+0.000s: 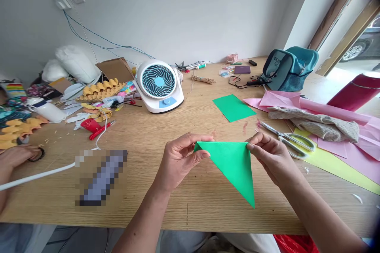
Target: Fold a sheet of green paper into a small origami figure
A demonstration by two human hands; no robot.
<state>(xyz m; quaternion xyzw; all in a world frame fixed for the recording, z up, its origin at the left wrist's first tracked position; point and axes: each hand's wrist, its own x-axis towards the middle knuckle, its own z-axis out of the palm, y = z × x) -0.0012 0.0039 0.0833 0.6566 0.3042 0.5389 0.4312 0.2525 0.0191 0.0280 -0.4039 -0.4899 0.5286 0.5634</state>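
Observation:
A folded sheet of green paper (234, 162) hangs between my hands above the table, its long point reaching down to the right. My left hand (182, 160) pinches the upper left corner, thumb in front and fingers behind. At the upper right corner, my right hand (271, 156) grips the paper between thumb and fingertips. The top edge runs straight and nearly level from one hand to the other. Beyond my hands, a second green sheet (234, 108) lies flat on the wooden table (148, 189). Scissors (286, 138) with pale handles rest just past my right hand.
A white fan (158, 85) stands at the back, with craft clutter on its left. Pink paper (338, 154), yellow paper (335, 168), a grey glove (317, 122), a red bottle (354, 91) and a teal bag (292, 69) occupy the right. Another person's hand (22, 156) rests at far left.

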